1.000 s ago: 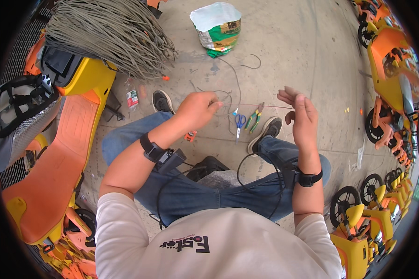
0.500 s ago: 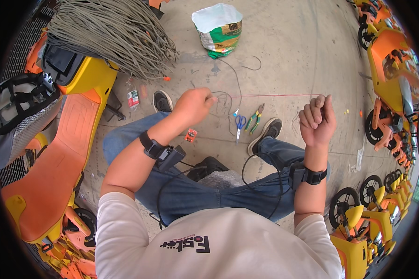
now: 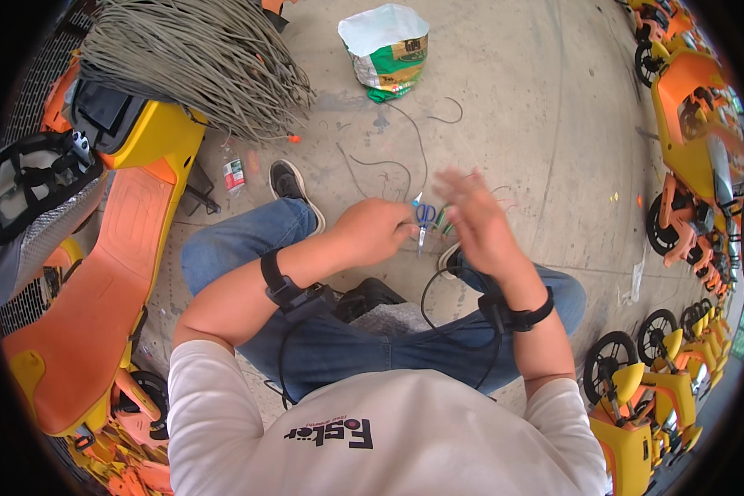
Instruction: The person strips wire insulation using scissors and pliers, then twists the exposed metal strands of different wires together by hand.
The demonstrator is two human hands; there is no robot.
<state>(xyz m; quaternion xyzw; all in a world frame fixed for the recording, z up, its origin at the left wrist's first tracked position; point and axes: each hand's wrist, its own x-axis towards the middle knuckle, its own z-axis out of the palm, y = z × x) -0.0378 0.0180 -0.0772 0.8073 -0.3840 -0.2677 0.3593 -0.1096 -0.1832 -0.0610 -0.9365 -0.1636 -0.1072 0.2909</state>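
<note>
My left hand (image 3: 376, 231) is closed in a pinch over the floor between my knees; what its fingers grip is too small to make out. Just right of it, my right hand (image 3: 481, 221) is smeared by motion, its fingers apart, with nothing visible in them. Between and beyond the hands lie blue-handled scissors (image 3: 424, 217). Green-handled pliers (image 3: 441, 221) are mostly covered by my right hand. Lengths of dark cable (image 3: 397, 164) curve across the floor ahead of my left hand. Thin reddish wires (image 3: 506, 200) lie beyond my right hand.
A large bundle of grey cables (image 3: 194, 62) rests by a yellow-orange scooter (image 3: 112, 240) at left. Ahead stands an open green-and-white sack (image 3: 386, 62). A clear plastic bottle with a red label (image 3: 234, 174) lies near my left shoe (image 3: 289, 182). More scooters (image 3: 690, 124) line the right.
My right hand has swung left and nearer, its fingers now spread. The thin red wire stretched between my hands is no longer seen taut. My left hand has come nearer and slightly right.
</note>
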